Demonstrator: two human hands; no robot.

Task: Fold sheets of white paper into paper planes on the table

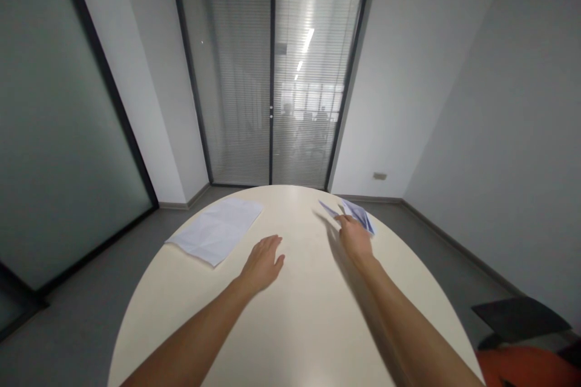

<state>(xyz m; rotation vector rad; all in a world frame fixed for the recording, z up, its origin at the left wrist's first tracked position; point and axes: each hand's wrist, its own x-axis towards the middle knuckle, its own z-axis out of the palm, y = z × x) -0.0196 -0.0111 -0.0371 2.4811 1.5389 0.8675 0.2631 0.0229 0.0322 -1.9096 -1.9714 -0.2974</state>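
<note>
My right hand [356, 239] is at the far right part of the round table, its fingers closed on a folded paper [361, 214]. The folded paper is white and bluish, with a thin pointed part sticking out to the left of the fingers. My hand hides its middle, so its full shape cannot be made out. My left hand [264, 263] is over the middle of the table, palm down, holding nothing, with the thumb apart from the fingers. A flat white sheet of paper [218, 227] with faint creases lies to its left, apart from it.
The cream round table [295, 332] curves away on both sides. Behind it stands a glass double door [272, 91] with blinds. A frosted glass panel [59, 109] is on the left. A chair with an orange seat [526, 366] stands at the lower right.
</note>
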